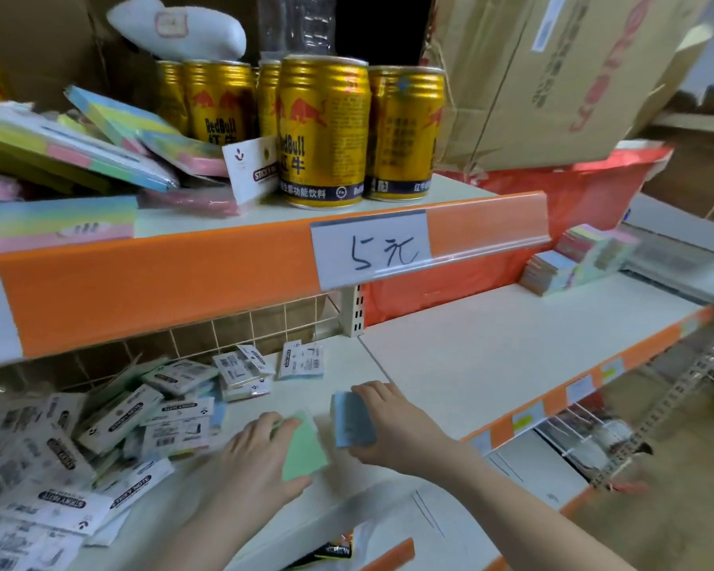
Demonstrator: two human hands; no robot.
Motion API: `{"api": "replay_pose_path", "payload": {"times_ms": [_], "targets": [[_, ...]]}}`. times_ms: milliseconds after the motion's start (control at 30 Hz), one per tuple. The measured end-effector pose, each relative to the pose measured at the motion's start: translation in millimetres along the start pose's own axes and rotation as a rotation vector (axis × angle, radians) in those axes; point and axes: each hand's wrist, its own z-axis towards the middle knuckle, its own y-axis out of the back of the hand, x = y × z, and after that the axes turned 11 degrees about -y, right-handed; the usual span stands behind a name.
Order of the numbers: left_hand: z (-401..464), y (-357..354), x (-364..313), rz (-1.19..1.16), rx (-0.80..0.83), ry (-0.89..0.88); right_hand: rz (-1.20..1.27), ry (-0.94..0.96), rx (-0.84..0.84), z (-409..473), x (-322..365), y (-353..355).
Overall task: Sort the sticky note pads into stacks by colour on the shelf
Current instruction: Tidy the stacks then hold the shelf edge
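My left hand [253, 455] holds a green sticky note pad [304, 449] just above the lower shelf [491, 348], fingers curled on its left edge. Just to its right, my right hand [392, 426] grips a blue pad [353, 418] from the right side. A jumbled pile of wrapped sticky note pads [100, 438] with white labels covers the left part of the lower shelf. Small stacks of pads [573, 261] stand at the far right end of that shelf.
The upper shelf [450, 187] carries several gold drink cans [322, 129] and multicolour pad packs [79, 150] on its left. An orange price strip [161, 286] with a handwritten tag fronts it. Cardboard boxes [553, 76] and red plastic sit at the back right.
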Motion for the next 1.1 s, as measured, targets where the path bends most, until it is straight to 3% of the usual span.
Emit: {"api": "replay_pose_path", "payload": {"times_ms": [467,800,1100], "targets": [[78,-6,-106,-0.017,-0.067,-0.104,0.085,-0.163,-0.128,-51,-115,54],[147,-54,-196,0.025,-0.209,-0.346,0.091,-0.263,-0.191,-95,-226,100],[203,-88,-274,0.025,-0.276,-0.413,0.090,-0.367,-0.199,-129,-317,134]]}}
